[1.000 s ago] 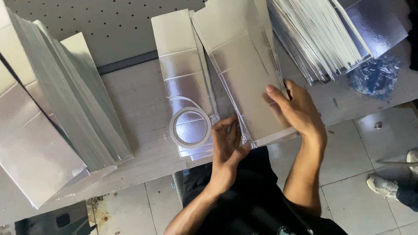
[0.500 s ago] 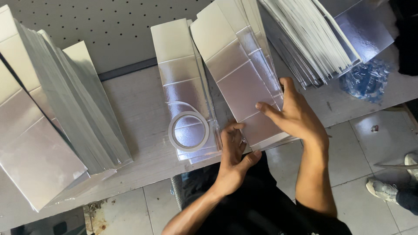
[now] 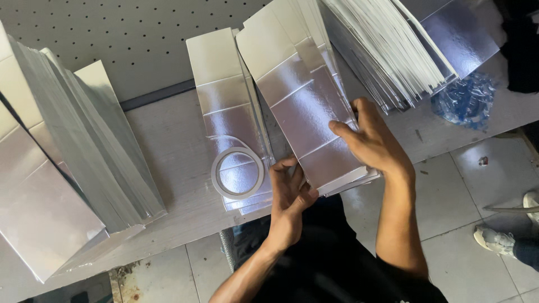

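A silver creased card sheet [image 3: 303, 106] tops a small stack at the table's front edge. My right hand [image 3: 373, 140] presses flat on its right side with fingers spread. My left hand [image 3: 289, 193] grips the stack's lower left corner, thumb over the edge. Just left of that hand a roll of clear tape [image 3: 237, 173] rests on a second pile of silver sheets [image 3: 224, 101].
A large leaning stack of silver sheets [image 3: 73, 151] fills the left of the grey table [image 3: 168, 146]. Another thick stack [image 3: 393, 45] stands at the back right, with a crumpled blue plastic bag [image 3: 466, 101] beside it. Someone's shoe [image 3: 497, 238] shows on the tiled floor at right.
My right hand slid from the sheet's lower right corner onto its right side. My left hand curled around the lower left corner. The top sheet now lies flatter.
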